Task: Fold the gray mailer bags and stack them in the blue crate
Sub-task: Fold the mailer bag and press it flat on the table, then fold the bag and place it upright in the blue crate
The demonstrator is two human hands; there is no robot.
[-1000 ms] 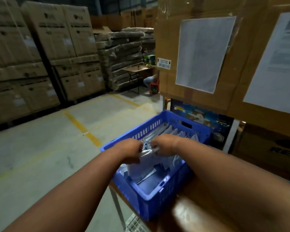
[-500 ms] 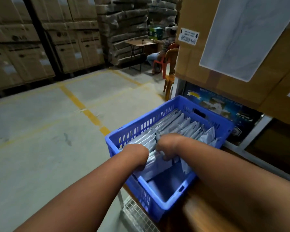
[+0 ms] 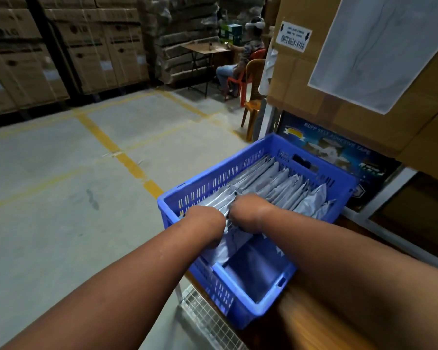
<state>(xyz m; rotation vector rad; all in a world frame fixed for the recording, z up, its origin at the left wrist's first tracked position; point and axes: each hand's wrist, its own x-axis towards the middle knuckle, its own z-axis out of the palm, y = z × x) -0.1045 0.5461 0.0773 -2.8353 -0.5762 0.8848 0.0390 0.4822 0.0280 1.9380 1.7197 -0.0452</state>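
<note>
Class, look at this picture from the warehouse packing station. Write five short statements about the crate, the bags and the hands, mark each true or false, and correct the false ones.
1. The blue crate holds gray mailer bags standing on edge in a row. True.
2. The crate is full from end to end. False: the near end shows bare floor.
3. Both the left hand and the right hand are down at the bags. True.
4. The crate sits on the concrete floor. False: it rests on a wooden bench.
5. The crate's walls are solid. False: they are slotted.

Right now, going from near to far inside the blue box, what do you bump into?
Bare crate floor → left hand and right hand gripping a gray mailer bag → row of upright folded mailer bags → far wall of the blue crate.
</note>
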